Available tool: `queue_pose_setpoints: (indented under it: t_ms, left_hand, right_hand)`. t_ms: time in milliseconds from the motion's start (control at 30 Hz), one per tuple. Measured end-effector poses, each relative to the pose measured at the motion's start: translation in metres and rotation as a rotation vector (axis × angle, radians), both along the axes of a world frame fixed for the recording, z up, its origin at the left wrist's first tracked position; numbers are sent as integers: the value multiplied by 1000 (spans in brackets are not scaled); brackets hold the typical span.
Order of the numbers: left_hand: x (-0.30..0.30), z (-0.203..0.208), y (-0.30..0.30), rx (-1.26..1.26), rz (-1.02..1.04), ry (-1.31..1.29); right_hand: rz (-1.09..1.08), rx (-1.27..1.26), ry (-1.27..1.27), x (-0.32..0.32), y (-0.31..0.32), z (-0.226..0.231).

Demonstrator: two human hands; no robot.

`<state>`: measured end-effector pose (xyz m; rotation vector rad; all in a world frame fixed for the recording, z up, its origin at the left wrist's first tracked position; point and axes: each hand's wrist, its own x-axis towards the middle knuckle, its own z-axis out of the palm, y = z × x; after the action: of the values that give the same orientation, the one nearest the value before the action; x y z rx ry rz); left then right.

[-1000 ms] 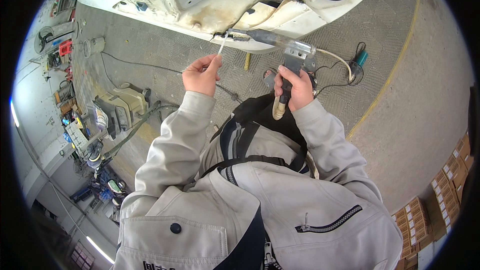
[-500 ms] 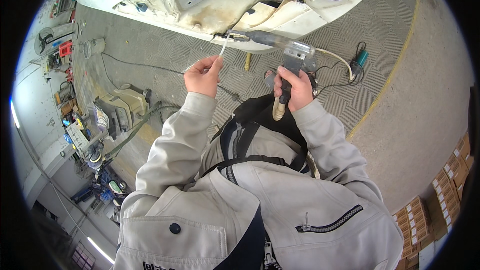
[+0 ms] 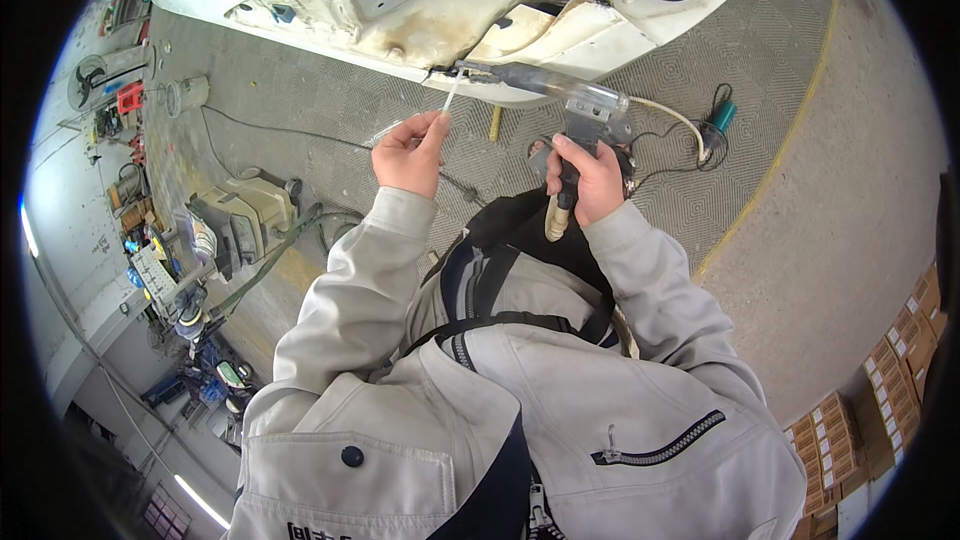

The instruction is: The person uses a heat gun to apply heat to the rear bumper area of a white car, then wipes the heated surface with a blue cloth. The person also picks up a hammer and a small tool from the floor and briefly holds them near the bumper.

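Note:
My left hand (image 3: pixel 407 162) pinches a thin white rod (image 3: pixel 453 92) between thumb and fingertips. The rod's far end meets the nozzle of a pistol-shaped tool, like a hot-air plastic welder (image 3: pixel 590 95), with a clear barrel and dark handle. Wrapped round that handle is my right hand (image 3: pixel 592 182). The nozzle and rod tip come together at the lower edge of a white vehicle panel (image 3: pixel 400 35). Brownish stains and a crack-like dark line mark the panel there. Whether the rod tip touches the panel is too small to tell.
A pale cable runs from the tool to the right, near a green cylinder (image 3: pixel 723 116) on the patterned floor. At left stand a bucket (image 3: pixel 187 95) and a beige machine (image 3: pixel 250 212) with hoses. Cardboard boxes (image 3: pixel 830 450) are stacked at lower right.
My left hand has shifted slightly to the right, and the rod with it. My right hand and the tool stay almost where they were.

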<state>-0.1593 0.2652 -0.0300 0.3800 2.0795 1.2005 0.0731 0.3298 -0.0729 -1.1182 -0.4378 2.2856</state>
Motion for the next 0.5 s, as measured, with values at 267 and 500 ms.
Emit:
queue_pose_setpoints:
  t_ms: [267, 500]
  left_hand:
    - [-2, 3, -1, 33, -47, -14]
    - [0, -1, 0, 29, -57, -14]
  right_hand:
    - [-59, -54, 15, -1, -1, 2]
    - [-28, -55, 6, -3, -4, -4]
